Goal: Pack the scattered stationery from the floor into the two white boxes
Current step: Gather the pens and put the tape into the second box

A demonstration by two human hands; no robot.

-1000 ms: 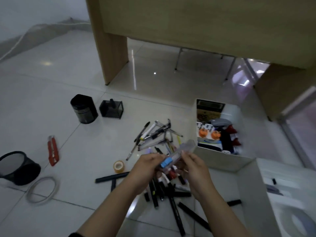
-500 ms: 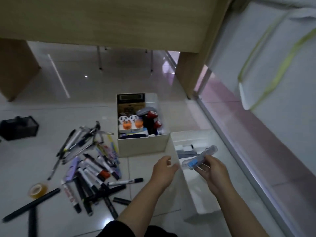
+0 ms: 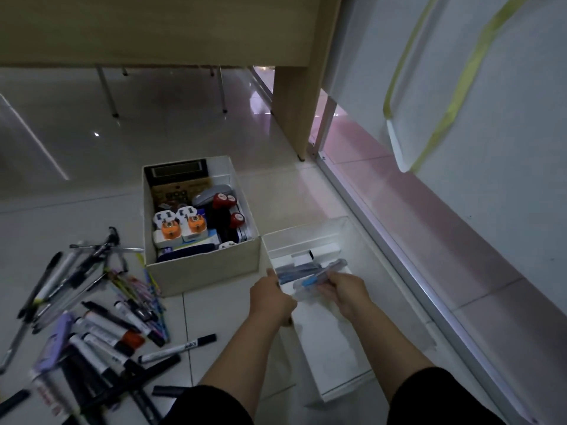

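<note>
Nearest to me, my right hand (image 3: pixel 343 291) has its grip clamped on a clear pen case (image 3: pixel 319 279) with a blue piece inside, held low over the open right box (image 3: pixel 334 360), pointing along the box's length, so I judge it can go down flat beside what is already there. My left hand (image 3: pixel 271 297) rests on the left wall of the right box, fingers wrapped over the rim, which I take as steadying the light carton while the case goes in; whether the thumb pinches the wall I cannot tell.

Just beyond the case, deeper in the right box, lie a dark flat pouch (image 3: pixel 302 268) and a white carton (image 3: pixel 322 251), so the near half stays free for more.

Left of the right box, well apart from it, the pile of markers and pens (image 3: pixel 101 326) is spread on the floor (image 3: pixel 214 305), not yet packed. One marker (image 3: pixel 176 348) lies closest to my left arm.

Farther off, touching the far-left corner of the right box, stands the left box (image 3: pixel 202 269), already crowded with plugs, stamps and a calculator (image 3: pixel 176 171) against its far wall. Behind it rises the wooden bench (image 3: pixel 293 111) leg.
</note>
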